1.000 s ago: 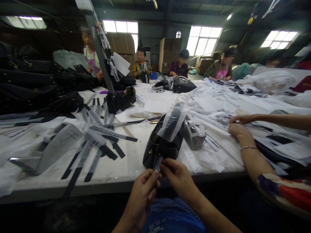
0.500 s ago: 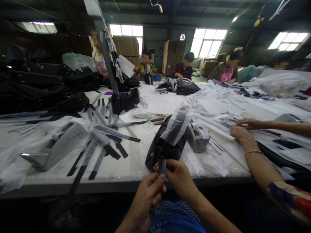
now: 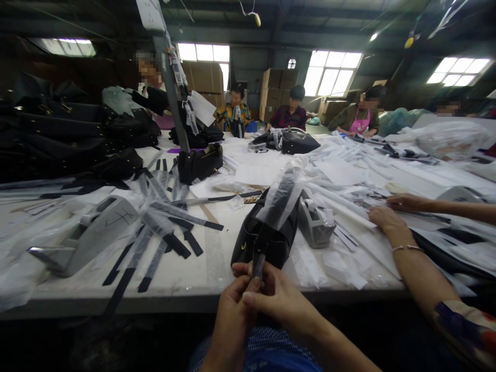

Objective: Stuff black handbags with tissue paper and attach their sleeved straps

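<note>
A black handbag (image 3: 251,237) lies on the white table (image 3: 186,274) near its front edge. A black strap in a clear plastic sleeve (image 3: 279,199) runs from above the bag down to my hands. My left hand (image 3: 232,310) and my right hand (image 3: 277,297) are pressed together at the table's edge. Both pinch the lower end of the strap (image 3: 258,266) between fingers and thumbs.
A grey tape dispenser (image 3: 314,223) stands right of the bag, another (image 3: 83,235) at the left. Several sleeved black straps (image 3: 163,227) lie scattered. A co-worker's hands (image 3: 387,214) rest on the table at right. Black bags (image 3: 65,139) pile up at left; several people sit beyond.
My hands have moved up and closer together at the strap's end, the right one now overlapping the left. The co-worker's hands slid slightly right.
</note>
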The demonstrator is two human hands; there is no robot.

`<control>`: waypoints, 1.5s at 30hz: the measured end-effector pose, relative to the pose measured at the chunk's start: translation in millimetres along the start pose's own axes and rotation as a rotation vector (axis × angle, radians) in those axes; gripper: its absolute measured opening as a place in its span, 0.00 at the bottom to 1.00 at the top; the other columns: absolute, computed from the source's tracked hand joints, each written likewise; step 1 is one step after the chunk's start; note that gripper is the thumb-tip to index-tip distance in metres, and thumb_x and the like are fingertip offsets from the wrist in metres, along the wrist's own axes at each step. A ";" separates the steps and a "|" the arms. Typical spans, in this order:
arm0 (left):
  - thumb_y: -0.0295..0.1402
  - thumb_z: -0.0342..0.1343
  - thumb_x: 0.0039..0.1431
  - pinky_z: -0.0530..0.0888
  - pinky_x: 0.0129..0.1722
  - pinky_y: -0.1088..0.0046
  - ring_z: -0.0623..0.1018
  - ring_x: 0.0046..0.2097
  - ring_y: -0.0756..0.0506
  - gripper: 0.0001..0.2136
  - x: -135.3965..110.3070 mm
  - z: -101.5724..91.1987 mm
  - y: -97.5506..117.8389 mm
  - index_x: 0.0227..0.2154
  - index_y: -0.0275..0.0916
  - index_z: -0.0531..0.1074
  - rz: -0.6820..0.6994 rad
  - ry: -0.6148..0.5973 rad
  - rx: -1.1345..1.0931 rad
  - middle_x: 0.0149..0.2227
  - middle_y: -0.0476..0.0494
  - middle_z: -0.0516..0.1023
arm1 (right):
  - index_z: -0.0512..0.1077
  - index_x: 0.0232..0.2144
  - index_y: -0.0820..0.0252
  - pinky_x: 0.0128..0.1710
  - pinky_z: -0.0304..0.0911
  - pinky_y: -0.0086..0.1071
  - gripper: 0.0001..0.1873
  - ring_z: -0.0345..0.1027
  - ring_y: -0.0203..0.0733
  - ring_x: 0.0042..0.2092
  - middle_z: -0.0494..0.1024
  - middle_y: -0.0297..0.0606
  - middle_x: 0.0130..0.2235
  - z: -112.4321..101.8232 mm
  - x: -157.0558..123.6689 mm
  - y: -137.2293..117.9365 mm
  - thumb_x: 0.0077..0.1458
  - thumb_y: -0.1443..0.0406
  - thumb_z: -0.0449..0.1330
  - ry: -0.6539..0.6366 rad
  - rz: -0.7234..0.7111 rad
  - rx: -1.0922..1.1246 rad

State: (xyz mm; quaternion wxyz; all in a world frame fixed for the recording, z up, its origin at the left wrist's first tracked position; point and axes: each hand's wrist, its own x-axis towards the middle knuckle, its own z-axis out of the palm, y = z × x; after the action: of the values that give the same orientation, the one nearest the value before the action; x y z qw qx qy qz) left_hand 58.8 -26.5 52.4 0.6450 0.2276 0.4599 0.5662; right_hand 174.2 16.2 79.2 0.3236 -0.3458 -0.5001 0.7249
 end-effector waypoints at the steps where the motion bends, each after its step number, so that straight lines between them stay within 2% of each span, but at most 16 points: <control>1: 0.51 0.66 0.49 0.60 0.22 0.77 0.63 0.21 0.54 0.21 1.7 0.8 -2.7 0.32 0.35 0.75 0.026 0.004 0.004 0.22 0.51 0.68 | 0.75 0.49 0.59 0.54 0.66 0.42 0.29 0.72 0.51 0.51 0.78 0.45 0.51 4.4 1.3 2.9 0.45 0.56 0.73 0.077 -0.008 -0.036; 5: 0.55 0.67 0.45 0.51 0.18 0.79 0.56 0.18 0.56 0.25 7.4 -0.2 -10.2 0.32 0.36 0.75 0.011 0.035 0.049 0.17 0.57 0.59 | 0.78 0.43 0.62 0.48 0.70 0.40 0.24 0.75 0.49 0.45 0.81 0.46 0.44 13.4 7.2 10.6 0.54 0.48 0.65 0.220 -0.035 -0.040; 11: 0.54 0.64 0.50 0.48 0.16 0.81 0.52 0.17 0.59 0.23 2.3 2.7 1.5 0.26 0.36 0.70 -0.005 0.051 0.094 0.18 0.57 0.61 | 0.80 0.40 0.62 0.44 0.72 0.38 0.28 0.76 0.46 0.38 0.82 0.44 0.38 -12.0 -2.9 3.3 0.63 0.45 0.53 0.172 -0.132 -0.251; 14: 0.53 0.63 0.51 0.48 0.16 0.81 0.53 0.16 0.59 0.22 2.3 3.4 2.8 0.28 0.36 0.72 0.027 0.070 0.109 0.18 0.57 0.61 | 0.80 0.34 0.61 0.38 0.73 0.37 0.28 0.77 0.46 0.34 0.82 0.44 0.33 -35.8 -8.6 -21.4 0.62 0.44 0.53 0.366 -0.265 -0.414; 17: 0.53 0.63 0.52 0.50 0.15 0.82 0.56 0.16 0.58 0.22 4.5 2.4 -1.2 0.32 0.35 0.75 0.056 0.080 0.145 0.19 0.54 0.67 | 0.77 0.46 0.58 0.48 0.72 0.39 0.26 0.76 0.48 0.45 0.81 0.45 0.45 -50.8 1.8 -68.8 0.62 0.45 0.55 0.531 -0.495 -0.351; 19: 0.54 0.64 0.50 0.57 0.16 0.82 0.61 0.17 0.56 0.23 4.6 2.4 -1.9 0.31 0.35 0.76 0.078 0.067 0.166 0.20 0.52 0.70 | 0.72 0.54 0.58 0.52 0.70 0.40 0.30 0.73 0.49 0.52 0.78 0.46 0.52 -51.4 17.5 -109.5 0.62 0.44 0.53 0.397 -0.494 -0.229; 21: 0.54 0.63 0.51 0.69 0.22 0.78 0.71 0.23 0.52 0.24 3.5 3.5 1.4 0.33 0.34 0.77 0.119 0.046 0.149 0.24 0.46 0.75 | 0.72 0.52 0.64 0.49 0.71 0.40 0.33 0.74 0.49 0.52 0.78 0.50 0.50 -45.5 34.8 -152.0 0.64 0.42 0.48 0.242 -0.392 -0.128; 24: 0.54 0.60 0.55 0.76 0.33 0.70 0.78 0.32 0.46 0.25 4.2 6.9 11.0 0.39 0.34 0.78 0.155 0.008 0.102 0.34 0.39 0.81 | 0.72 0.44 0.69 0.44 0.73 0.36 0.32 0.76 0.45 0.45 0.79 0.49 0.43 -30.3 55.9 -206.3 0.68 0.46 0.44 0.148 -0.302 -0.027; 27: 0.52 0.61 0.55 0.75 0.33 0.72 0.78 0.30 0.47 0.23 10.2 13.0 18.2 0.38 0.34 0.79 0.153 -0.016 0.130 0.33 0.40 0.82 | 0.72 0.39 0.68 0.35 0.72 0.30 0.25 0.73 0.36 0.32 0.77 0.42 0.33 -14.8 71.9 -240.4 0.67 0.50 0.51 0.133 -0.225 -0.007; 30: 0.50 0.58 0.59 0.76 0.37 0.70 0.80 0.34 0.44 0.20 12.2 22.3 22.1 0.36 0.35 0.81 0.238 -0.118 0.231 0.32 0.39 0.83 | 0.72 0.35 0.66 0.24 0.65 0.24 0.17 0.59 0.29 0.22 0.68 0.33 0.25 -5.2 88.4 -261.2 0.63 0.55 0.59 0.090 -0.194 -0.131; 34: 0.43 0.53 0.65 0.75 0.46 0.68 0.82 0.41 0.42 0.16 -0.6 23.9 33.2 0.38 0.40 0.83 0.553 -0.368 0.490 0.36 0.41 0.84 | 0.75 0.32 0.66 0.18 0.51 0.24 0.17 0.47 0.27 0.20 0.58 0.26 0.20 -5.5 106.7 -292.5 0.55 0.55 0.68 0.015 -0.256 -0.611; 36: 0.39 0.53 0.66 0.76 0.44 0.69 0.82 0.40 0.43 0.13 -5.6 11.6 44.1 0.38 0.43 0.82 0.746 -0.261 0.551 0.36 0.43 0.84 | 0.77 0.31 0.65 0.19 0.51 0.26 0.19 0.50 0.29 0.22 0.60 0.28 0.20 -10.3 111.6 -310.9 0.51 0.52 0.70 -0.018 -0.282 -0.869; 38: 0.36 0.54 0.66 0.76 0.45 0.69 0.81 0.42 0.44 0.10 -3.9 -9.0 58.0 0.41 0.44 0.81 0.935 0.057 0.608 0.39 0.44 0.84 | 0.79 0.30 0.62 0.22 0.53 0.27 0.20 0.54 0.30 0.23 0.66 0.31 0.22 -16.5 114.3 -327.0 0.49 0.50 0.70 -0.031 -0.317 -1.066; 41: 0.35 0.58 0.62 0.70 0.58 0.60 0.74 0.57 0.39 0.16 11.0 -42.5 76.4 0.53 0.46 0.74 1.145 0.521 0.792 0.55 0.42 0.77 | 0.80 0.31 0.59 0.26 0.57 0.29 0.21 0.61 0.33 0.26 0.72 0.33 0.24 -25.8 116.8 -340.5 0.49 0.47 0.69 -0.066 -0.379 -1.242; 43: 0.38 0.60 0.60 0.63 0.64 0.52 0.66 0.65 0.35 0.24 24.5 -57.2 79.5 0.59 0.46 0.68 1.152 0.611 0.907 0.63 0.40 0.69 | 0.81 0.34 0.56 0.30 0.61 0.31 0.20 0.66 0.36 0.29 0.77 0.35 0.28 -30.3 118.7 -340.9 0.48 0.47 0.69 -0.122 -0.411 -1.302; 45: 0.42 0.59 0.60 0.67 0.61 0.50 0.67 0.64 0.34 0.26 36.9 -61.8 71.2 0.61 0.46 0.66 1.000 0.509 0.904 0.62 0.38 0.69 | 0.82 0.37 0.54 0.34 0.64 0.32 0.20 0.71 0.39 0.33 0.81 0.36 0.34 -32.6 122.5 -335.0 0.49 0.48 0.69 -0.192 -0.430 -1.333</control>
State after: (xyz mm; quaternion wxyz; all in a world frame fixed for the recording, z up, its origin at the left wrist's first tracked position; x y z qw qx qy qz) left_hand -33.3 12.3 68.7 0.0241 0.5167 0.6262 0.5834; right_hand 174.9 229.7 366.8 0.1334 -0.2983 -0.9211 0.2116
